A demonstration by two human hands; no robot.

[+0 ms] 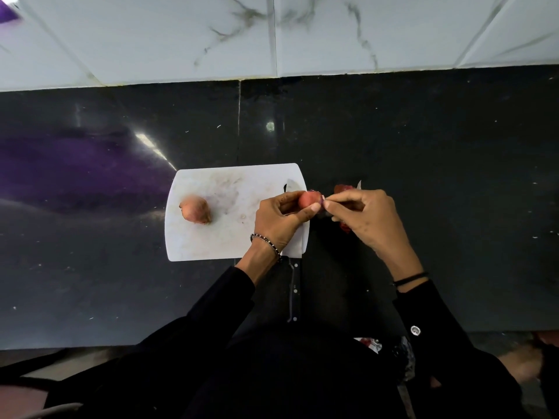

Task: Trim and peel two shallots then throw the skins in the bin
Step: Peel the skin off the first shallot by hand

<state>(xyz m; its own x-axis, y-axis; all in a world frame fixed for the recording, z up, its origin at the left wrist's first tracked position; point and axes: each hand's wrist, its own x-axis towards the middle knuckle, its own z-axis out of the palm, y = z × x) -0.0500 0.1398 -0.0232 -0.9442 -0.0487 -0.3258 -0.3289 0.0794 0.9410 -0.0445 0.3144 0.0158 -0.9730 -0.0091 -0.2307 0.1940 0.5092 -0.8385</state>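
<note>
So the left hand [278, 219] has one shallot [308, 198] gripped in its curled fingertips, long axis pointing straight across at the right hand [363, 216]. That hand's thumb and forefinger pinch a bit of skin at the end facing them. I'd guess the pull goes away from the left fingers. The other shallot [195, 209] sits well out past the left knuckles, skin still on.
</note>
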